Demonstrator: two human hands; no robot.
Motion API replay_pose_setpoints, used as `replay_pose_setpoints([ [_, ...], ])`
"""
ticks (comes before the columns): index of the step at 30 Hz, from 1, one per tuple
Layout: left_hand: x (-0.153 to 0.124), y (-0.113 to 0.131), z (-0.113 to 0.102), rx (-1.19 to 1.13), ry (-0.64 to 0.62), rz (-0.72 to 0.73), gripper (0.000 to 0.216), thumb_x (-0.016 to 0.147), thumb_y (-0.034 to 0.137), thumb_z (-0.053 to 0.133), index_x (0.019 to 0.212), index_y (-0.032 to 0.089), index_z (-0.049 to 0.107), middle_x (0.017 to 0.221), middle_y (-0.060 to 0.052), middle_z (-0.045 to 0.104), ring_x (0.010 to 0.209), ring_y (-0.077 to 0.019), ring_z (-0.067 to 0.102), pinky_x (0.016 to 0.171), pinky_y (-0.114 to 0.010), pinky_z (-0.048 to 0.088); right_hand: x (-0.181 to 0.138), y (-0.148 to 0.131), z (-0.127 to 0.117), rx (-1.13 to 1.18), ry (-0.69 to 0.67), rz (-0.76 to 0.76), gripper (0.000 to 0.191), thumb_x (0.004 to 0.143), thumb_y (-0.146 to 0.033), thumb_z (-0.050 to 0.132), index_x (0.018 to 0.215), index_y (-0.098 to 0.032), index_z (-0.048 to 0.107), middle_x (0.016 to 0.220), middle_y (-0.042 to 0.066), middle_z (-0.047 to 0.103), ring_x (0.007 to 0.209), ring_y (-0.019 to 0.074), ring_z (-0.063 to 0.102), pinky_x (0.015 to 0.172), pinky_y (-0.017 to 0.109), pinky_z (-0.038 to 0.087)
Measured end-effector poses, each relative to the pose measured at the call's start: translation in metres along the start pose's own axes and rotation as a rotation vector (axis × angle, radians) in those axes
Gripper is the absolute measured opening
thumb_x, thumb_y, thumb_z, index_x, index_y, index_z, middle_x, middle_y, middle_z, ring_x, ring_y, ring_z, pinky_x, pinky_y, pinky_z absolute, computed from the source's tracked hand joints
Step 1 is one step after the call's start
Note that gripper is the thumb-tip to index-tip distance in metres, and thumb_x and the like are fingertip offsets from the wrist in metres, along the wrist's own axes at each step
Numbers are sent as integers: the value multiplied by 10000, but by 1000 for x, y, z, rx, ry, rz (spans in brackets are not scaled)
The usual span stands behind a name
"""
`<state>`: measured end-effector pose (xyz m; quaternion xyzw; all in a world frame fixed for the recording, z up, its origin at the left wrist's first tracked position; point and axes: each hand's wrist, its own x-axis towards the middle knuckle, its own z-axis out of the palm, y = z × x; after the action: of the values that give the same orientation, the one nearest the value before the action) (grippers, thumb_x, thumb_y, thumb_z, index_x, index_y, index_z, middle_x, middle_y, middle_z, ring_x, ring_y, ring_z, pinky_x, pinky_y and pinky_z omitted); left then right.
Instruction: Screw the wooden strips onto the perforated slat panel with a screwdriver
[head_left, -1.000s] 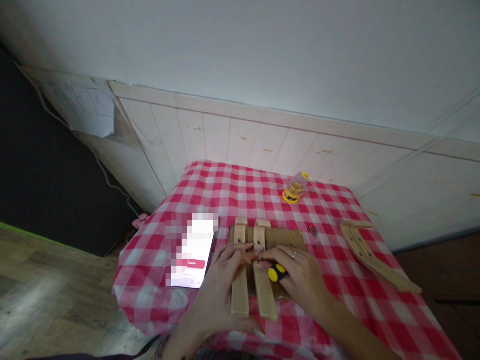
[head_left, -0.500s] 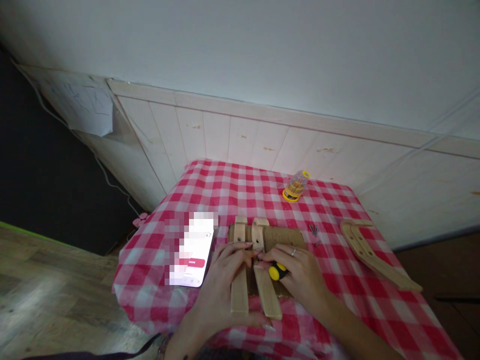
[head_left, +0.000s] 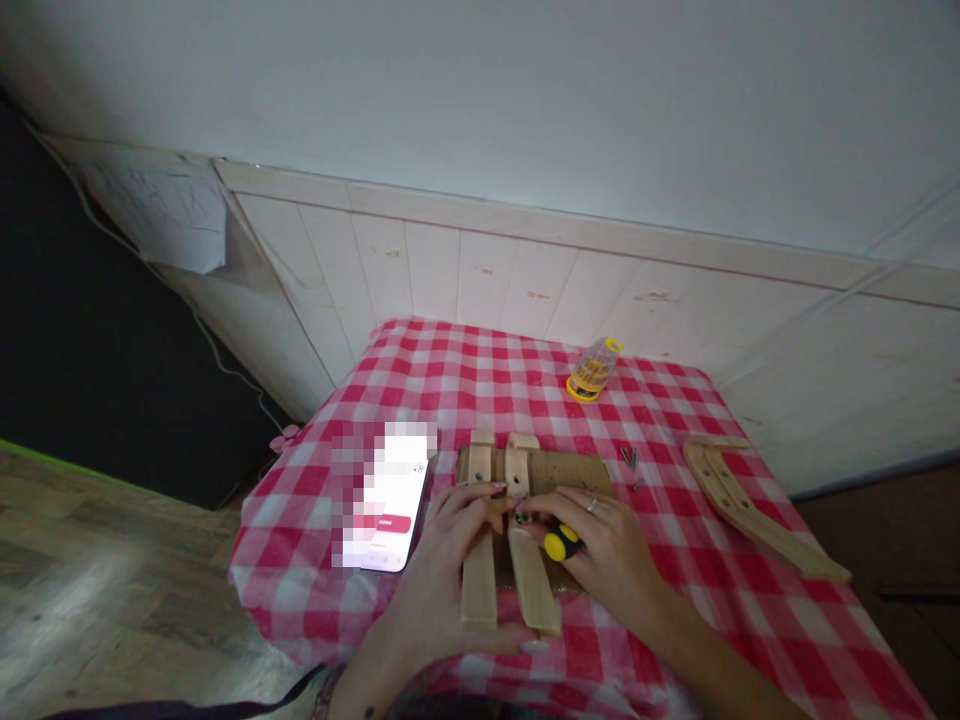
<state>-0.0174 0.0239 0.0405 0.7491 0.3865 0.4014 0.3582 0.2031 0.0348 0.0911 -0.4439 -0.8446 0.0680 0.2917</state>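
On a piece of brown cardboard (head_left: 592,475) lie two curved wooden strips, a left strip (head_left: 480,590) and a right strip (head_left: 534,590), with holes along them. My left hand (head_left: 454,545) is closed over the strips, its fingers across their middle and its thumb by their near ends. In the palm of my right hand (head_left: 619,545) rests a screwdriver (head_left: 561,543) with a yellow and black handle. The same hand's fingertips pinch at a small dark piece of hardware (head_left: 523,517) on the right strip; its exact kind is unclear.
Several loose screws (head_left: 630,460) lie right of the cardboard. Beyond stands a clear, yellow-capped bit container (head_left: 592,372). More curved wooden strips (head_left: 750,520) lie at the right edge of the checked tablecloth (head_left: 480,365). A lit phone (head_left: 394,500) is at left.
The fingertips of my right hand have shifted slightly, and the dark hardware at the right strip shows more. The screwdriver handle has moved a little rightward. My left hand stays put.
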Motion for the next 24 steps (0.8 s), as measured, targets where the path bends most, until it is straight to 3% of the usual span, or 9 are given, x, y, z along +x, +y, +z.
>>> replay_pose_setpoints([
  [10,3,4,-2,-50,-9,-15,780,579,758,939,1098,258,639,1374,-147,679,1365,-425,573,1148,-613,470,-2,-3,-4,26,154,-9,225,1035,-166,582,960,-234,783,740,36,801,620,191,758,580,286,568],
  [16,0,3,-3,-61,-38,-29,812,607,743,937,1199,266,654,1466,-154,624,1427,-439,518,1166,-631,457,-3,-9,-18,280,311,139,181,961,-157,687,1090,-278,726,756,-13,774,565,147,691,555,248,562],
  [19,-1,3,-3,-81,-35,-30,795,632,698,940,1225,265,635,1454,-150,623,1432,-430,513,1204,-655,408,0,-13,-41,500,345,234,240,1010,-403,699,1233,-313,690,753,-9,722,603,170,663,584,283,568],
  [21,-1,3,-2,-94,-39,-33,787,650,695,928,1241,266,634,1445,-146,619,1434,-430,511,1210,-670,395,7,-19,-63,678,402,258,388,980,-648,650,1170,-323,741,763,19,696,644,195,644,580,309,558],
  [24,-1,4,-3,-120,-38,-43,816,651,754,901,1255,270,644,1456,-146,595,1422,-440,519,1176,-682,425,28,-30,-95,988,406,323,425,931,-702,676,1063,-315,793,751,30,657,622,204,577,562,335,522],
])
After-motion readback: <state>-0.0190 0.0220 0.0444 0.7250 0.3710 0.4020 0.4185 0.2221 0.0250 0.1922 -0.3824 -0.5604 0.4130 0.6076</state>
